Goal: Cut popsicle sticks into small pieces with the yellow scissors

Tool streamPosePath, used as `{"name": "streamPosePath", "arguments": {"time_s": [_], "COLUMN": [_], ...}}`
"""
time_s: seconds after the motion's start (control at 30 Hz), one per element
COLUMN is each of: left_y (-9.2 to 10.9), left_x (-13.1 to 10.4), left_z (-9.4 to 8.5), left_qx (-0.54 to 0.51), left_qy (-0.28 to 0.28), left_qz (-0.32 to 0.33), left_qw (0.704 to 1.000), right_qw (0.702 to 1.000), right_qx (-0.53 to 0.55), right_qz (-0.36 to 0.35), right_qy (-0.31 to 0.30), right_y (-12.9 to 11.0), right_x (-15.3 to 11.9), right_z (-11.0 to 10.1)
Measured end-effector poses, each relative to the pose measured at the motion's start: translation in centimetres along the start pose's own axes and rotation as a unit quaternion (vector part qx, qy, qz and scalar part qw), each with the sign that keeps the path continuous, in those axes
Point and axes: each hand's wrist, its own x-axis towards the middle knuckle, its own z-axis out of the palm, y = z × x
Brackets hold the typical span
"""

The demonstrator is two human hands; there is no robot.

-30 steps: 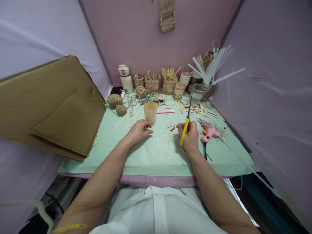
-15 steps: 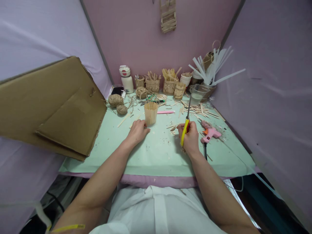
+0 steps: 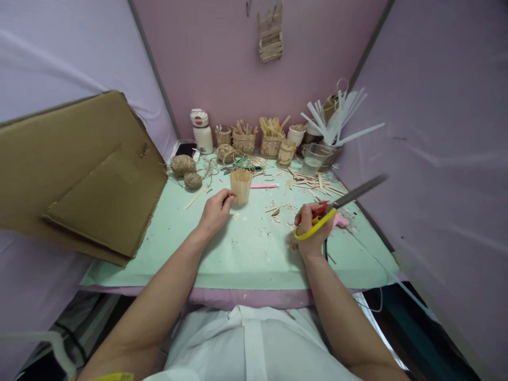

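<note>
My right hand [image 3: 311, 230] is closed round the yellow-and-red handles of a pair of scissors [image 3: 359, 191], whose blades point right over a pink glue gun [image 3: 341, 220] that they and the hand partly cover. Just left of a small cup made of thin wooden strips [image 3: 240, 189], my left hand [image 3: 216, 212] has its fingers curled in a pinch. Its fingertips come up against the cup's lower side; whether they hold something tiny I cannot make out. The cup stands upright on the pale green tabletop [image 3: 254, 259].
Balls of twine [image 3: 183, 165] lie at the back left, beside a large cardboard piece [image 3: 107, 180]. A pink pen [image 3: 264, 186] lies behind the cup. Loose wooden strips [image 3: 317, 182] are scattered at the back right, near a clear plastic cup [image 3: 313, 159] and white glue sticks [image 3: 337, 119].
The scissors have swung from pointing away to pointing right, with my right hand turning. My left hand's fingers have drawn together and lifted slightly beside the cup. The whole view has shifted a little.
</note>
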Motion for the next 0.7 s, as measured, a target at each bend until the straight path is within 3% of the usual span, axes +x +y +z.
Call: {"name": "streamPosePath", "arguments": {"time_s": [0.23,0.37,0.47,0.57,0.7], "left_y": [0.0,0.8,2.9,5.7,8.5], "left_x": [-0.4,-0.6,-0.4,0.5,2.9], "left_z": [1.1,1.7,2.7,4.9,9.4], "left_qx": [0.012,0.018,0.014,0.037,0.134], "left_qy": [-0.078,-0.106,-0.148,-0.205,-0.250], "left_qz": [0.181,0.156,0.173,0.218,0.306], "left_qw": [0.980,0.982,0.974,0.954,0.909], "right_qw": [0.998,0.998,0.998,0.997,0.998], "right_qx": [0.007,0.013,0.027,0.032,0.037], "right_qz": [-0.019,-0.005,0.004,0.012,0.027], "right_qy": [0.053,0.061,0.063,0.065,0.040], "right_y": [-2.2,-3.7,-4.5,-4.8,-4.7], "right_x": [1.1,2.1,2.5,2.6,2.5], "right_z": [-1.8,-3.7,-4.7,-5.1,-5.2]}}
